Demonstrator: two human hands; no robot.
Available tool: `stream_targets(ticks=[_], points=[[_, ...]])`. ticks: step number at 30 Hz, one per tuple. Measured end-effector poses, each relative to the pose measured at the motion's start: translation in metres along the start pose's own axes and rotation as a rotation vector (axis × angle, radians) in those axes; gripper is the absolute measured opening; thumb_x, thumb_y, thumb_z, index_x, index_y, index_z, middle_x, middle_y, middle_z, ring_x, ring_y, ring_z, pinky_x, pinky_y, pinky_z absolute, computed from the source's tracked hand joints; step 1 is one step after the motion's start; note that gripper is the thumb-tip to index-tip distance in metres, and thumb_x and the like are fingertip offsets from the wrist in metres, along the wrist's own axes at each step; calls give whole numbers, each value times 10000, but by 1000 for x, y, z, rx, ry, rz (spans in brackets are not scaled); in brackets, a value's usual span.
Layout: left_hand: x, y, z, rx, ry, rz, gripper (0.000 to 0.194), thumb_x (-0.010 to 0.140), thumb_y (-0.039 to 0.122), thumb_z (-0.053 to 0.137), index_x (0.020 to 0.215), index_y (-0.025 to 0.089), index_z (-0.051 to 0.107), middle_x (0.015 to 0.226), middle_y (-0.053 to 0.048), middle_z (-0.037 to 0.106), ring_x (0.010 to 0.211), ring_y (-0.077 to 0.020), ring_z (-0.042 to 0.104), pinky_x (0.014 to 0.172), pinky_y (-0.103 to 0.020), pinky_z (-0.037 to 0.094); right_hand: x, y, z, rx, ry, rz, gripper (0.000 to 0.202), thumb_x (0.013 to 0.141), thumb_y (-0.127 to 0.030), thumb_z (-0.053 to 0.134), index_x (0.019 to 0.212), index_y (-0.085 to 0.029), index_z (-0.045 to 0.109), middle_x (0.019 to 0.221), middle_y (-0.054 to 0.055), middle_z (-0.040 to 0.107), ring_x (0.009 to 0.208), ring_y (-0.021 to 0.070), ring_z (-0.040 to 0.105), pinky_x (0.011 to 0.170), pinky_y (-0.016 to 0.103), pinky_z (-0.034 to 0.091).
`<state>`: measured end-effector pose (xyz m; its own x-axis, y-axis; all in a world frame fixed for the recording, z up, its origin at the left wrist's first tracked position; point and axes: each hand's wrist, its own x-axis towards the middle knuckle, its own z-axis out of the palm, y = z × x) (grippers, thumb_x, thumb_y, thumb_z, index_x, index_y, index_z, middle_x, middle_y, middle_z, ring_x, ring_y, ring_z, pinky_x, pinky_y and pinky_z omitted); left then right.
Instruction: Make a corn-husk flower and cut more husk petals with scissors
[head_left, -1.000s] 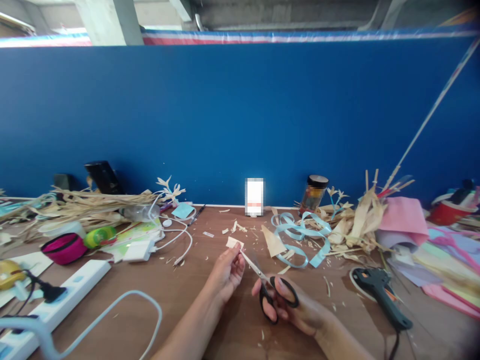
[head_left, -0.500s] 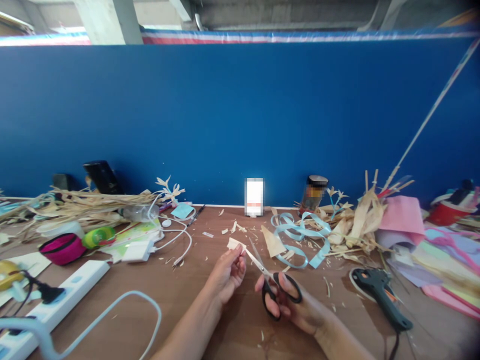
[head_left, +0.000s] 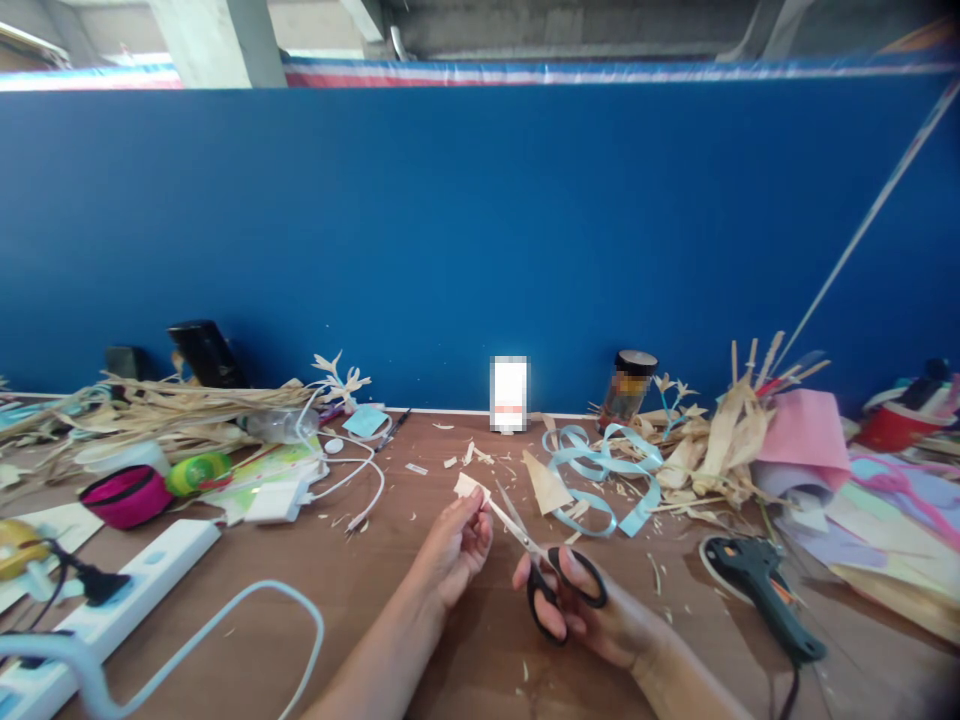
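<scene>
In the head view, my left hand [head_left: 459, 540] pinches a small cream piece of dried husk [head_left: 471, 487] between thumb and fingers. My right hand [head_left: 592, 610] has its fingers through the black handles of a pair of scissors [head_left: 529, 543]. The blades are parted and point up and left, one of them close by the husk piece; whether it touches cannot be made out. Beyond the blades lie a larger husk piece [head_left: 545, 482] and a loose coil of light blue ribbon [head_left: 600, 480]. Small husk scraps [head_left: 476, 455] are scattered on the table behind my hands.
A glue gun [head_left: 765, 590] lies at right, near dried husks [head_left: 716, 440] and coloured sheets [head_left: 802, 430]. At left are a white power strip [head_left: 142, 600], cables, a pink pouch [head_left: 126, 497] and a husk pile [head_left: 202, 405]. A blue partition [head_left: 450, 230] stands behind the table.
My hands and the scissors have hardly moved. At the right edge, a tan husk-like strip now lies over the coloured sheets, where pink showed before.
</scene>
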<state>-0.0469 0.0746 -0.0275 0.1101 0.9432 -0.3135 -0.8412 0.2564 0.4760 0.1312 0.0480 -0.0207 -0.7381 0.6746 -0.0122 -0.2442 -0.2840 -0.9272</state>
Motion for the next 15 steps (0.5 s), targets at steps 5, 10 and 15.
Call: stream_targets(ticks=[5, 10, 15], points=[[-1, 1, 2, 13, 11, 7, 63, 739, 128, 592, 706, 88, 556, 594, 4, 545, 460, -27, 534, 445, -110, 496, 0, 1, -1, -3, -7, 12, 547, 801, -570, 368, 1000, -88, 533, 541, -8, 501, 413, 43, 287, 392, 198, 118], [-2, 1, 3, 33, 6, 5, 74, 730, 146, 607, 717, 95, 554, 593, 8, 536, 465, -29, 532, 436, -107, 489, 0, 0, 0, 4, -2, 18, 565, 794, -593, 351, 985, -96, 541, 533, -12, 493, 414, 47, 287, 397, 200, 124], [-2, 2, 2, 32, -17, -3, 89, 727, 151, 612, 701, 99, 544, 612, 11, 531, 469, -19, 523, 447, -102, 486, 1, -1, 2, 18, 8, 15, 556, 794, -596, 349, 942, -102, 558, 517, -17, 478, 403, 46, 269, 399, 205, 118]])
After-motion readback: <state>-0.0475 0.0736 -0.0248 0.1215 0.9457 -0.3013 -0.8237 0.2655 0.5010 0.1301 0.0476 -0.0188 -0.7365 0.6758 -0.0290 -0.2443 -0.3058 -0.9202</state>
